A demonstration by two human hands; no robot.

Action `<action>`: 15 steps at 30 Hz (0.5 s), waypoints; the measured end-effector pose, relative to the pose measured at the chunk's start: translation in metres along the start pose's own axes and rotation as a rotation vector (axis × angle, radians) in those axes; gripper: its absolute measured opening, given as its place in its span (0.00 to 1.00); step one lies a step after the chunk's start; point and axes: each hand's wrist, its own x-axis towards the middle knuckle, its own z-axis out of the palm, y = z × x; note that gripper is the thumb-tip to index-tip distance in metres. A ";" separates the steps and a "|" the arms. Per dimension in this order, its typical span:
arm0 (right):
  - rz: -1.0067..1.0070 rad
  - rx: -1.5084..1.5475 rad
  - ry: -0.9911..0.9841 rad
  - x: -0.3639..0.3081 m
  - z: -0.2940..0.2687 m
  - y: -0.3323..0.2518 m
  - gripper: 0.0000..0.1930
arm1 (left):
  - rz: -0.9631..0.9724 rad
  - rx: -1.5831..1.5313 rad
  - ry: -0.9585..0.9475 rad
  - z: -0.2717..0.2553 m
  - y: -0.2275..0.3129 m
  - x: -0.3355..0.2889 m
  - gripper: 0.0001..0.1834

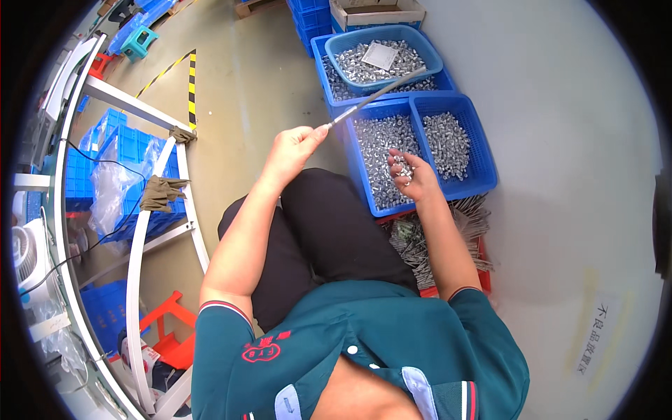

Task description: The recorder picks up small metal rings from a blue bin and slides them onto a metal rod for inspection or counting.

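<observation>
My left hand [297, 150] is closed round one end of a thin metal rod [378, 94]. The rod slants up to the right over the blue bins. A cupped palm of small silvery metal sleeves [402, 168] is held in my right hand [421, 180], above the near blue bin [406, 103]. That bin has two compartments, both heaped with the same kind of small metal pieces [448, 143]. Under my right forearm lie many thin metal rods [420, 252] in a red container [484, 260], partly hidden by the arm.
Behind the near bin, a light-blue basket [334, 47] of metal pieces with a white card rests on another blue bin [319, 52]. A cardboard box [378, 15] stands farther back. At left are a white frame [140, 273], blue crates [129, 157] and a red stool [171, 329].
</observation>
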 end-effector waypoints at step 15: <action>-0.132 -0.055 -0.234 -0.012 0.032 -0.023 0.12 | -0.073 0.275 0.054 -0.012 -0.012 -0.016 0.27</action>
